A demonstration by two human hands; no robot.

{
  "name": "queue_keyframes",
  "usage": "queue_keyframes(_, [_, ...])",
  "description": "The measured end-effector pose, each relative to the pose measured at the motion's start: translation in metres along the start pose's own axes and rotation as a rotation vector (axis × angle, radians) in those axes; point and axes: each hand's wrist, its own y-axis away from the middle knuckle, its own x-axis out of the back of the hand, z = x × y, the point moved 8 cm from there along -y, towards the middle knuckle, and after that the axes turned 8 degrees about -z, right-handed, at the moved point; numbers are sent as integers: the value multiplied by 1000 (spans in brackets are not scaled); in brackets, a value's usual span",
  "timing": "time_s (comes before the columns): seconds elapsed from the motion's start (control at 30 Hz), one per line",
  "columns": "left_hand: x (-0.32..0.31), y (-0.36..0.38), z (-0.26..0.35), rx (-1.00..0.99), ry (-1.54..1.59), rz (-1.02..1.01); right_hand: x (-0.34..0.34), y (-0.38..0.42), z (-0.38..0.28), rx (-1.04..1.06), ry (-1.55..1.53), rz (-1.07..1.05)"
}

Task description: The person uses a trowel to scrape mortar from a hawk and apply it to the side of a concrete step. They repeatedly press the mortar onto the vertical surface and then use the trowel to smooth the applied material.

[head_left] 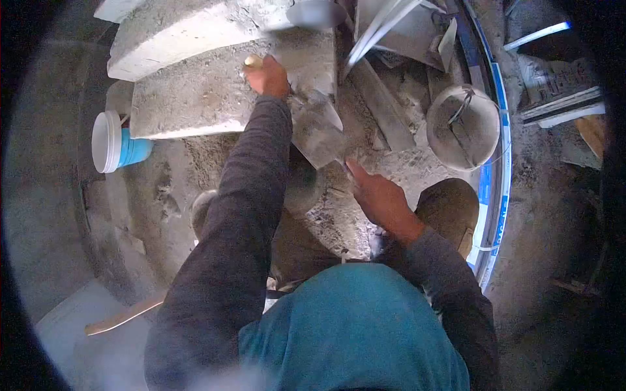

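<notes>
My left hand point(267, 78) is closed around a tool whose pale, rounded handle end point(253, 62) sticks out past the fingers. It is above the dusty concrete step point(189, 94), and I cannot make out the tool's working end. My right hand point(381, 199) grips the handle of a trowel. The flat grey trowel blade point(319, 143) points up and left, beside the step's right end and below my left wrist. Dust or mortar covers the blade.
A white and blue bucket point(134, 150) is left of the step. A round bucket point(460, 133) with a wire handle stands at right, beside a blue-edged strip point(490, 176). Boards point(381, 104) lean behind. A wooden handle point(124, 316) lies lower left.
</notes>
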Motion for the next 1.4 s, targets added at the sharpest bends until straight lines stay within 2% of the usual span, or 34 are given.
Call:
queue_keyframes(0.03, [-4, -1, 0, -33, 38, -66, 2, -9, -4, 53, -23, 57])
queue_keyframes(0.1, [-1, 5, -4, -18, 11, -27, 2, -12, -7, 107, -45, 124])
queue_keyframes(0.2, [-1, 5, -1, 1, 28, 36, 0, -5, -6, 96, -45, 106])
queue_keyframes(0.27, [4, 10, 7, 15, 54, 52, -2, 1, -4, 19, -29, 13])
queue_keyframes(0.33, [5, 27, 22, 21, 11, -8, -6, -17, -4, 72, -28, 58])
queue_keyframes(0.43, [4, 19, 13, -24, 63, 36, -1, -17, -4, 130, -27, 149])
queue_keyframes(0.5, [-2, -11, -20, -29, 51, 64, 4, -10, -10, 141, -25, 166])
queue_keyframes(0.53, [0, -20, -32, -27, 27, 86, 3, -5, -11, 68, -28, 73])
queue_keyframes(0.6, [6, 2, 0, -7, 13, 128, -5, -11, -7, -12, -29, -31])
queue_keyframes(0.67, [10, 25, 10, 3, 0, 153, 6, -25, -18, 205, -104, 191])
queue_keyframes(0.73, [9, 26, 20, -98, 66, 108, 7, -26, -21, 182, -80, 200])
queue_keyframes(0.8, [-17, -56, -76, -228, 458, -14, 4, -22, -25, 164, -57, 177])
queue_keyframes(0.83, [-29, -95, -122, -276, 653, -84, 0, -13, -18, 106, -58, 100])
queue_keyframes(0.87, [-12, -42, -61, -110, 261, 19, -4, -9, -12, 47, -53, 28])
queue_keyframes(0.9, [-1, -6, -26, -37, 164, 58, -8, -13, -12, 44, -52, 16])
queue_keyframes(1.0, [10, 29, 21, 4, 133, 86, 4, -27, -19, 138, -109, 112])
queue_keyframes(1.07, [13, 35, 28, 68, -20, 103, 3, -25, -16, 80, -80, 66])
queue_keyframes(1.1, [13, 34, 28, 71, -17, 106, 1, -15, -14, 80, -76, 64])
queue_keyframes(1.17, [10, 29, 20, 76, 86, 92, -7, 9, 5, -77, -19, -15])
queue_keyframes(1.3, [9, 41, 36, 71, -2, 49, -13, 15, 15, -135, -23, -46])
queue_keyframes(1.37, [14, 48, 43, 91, 2, 71, -1, 0, -1, 101, -18, 129])
queue_keyframes(1.4, [12, 41, 43, 76, 8, 70, 1, 0, -1, 106, -18, 145])
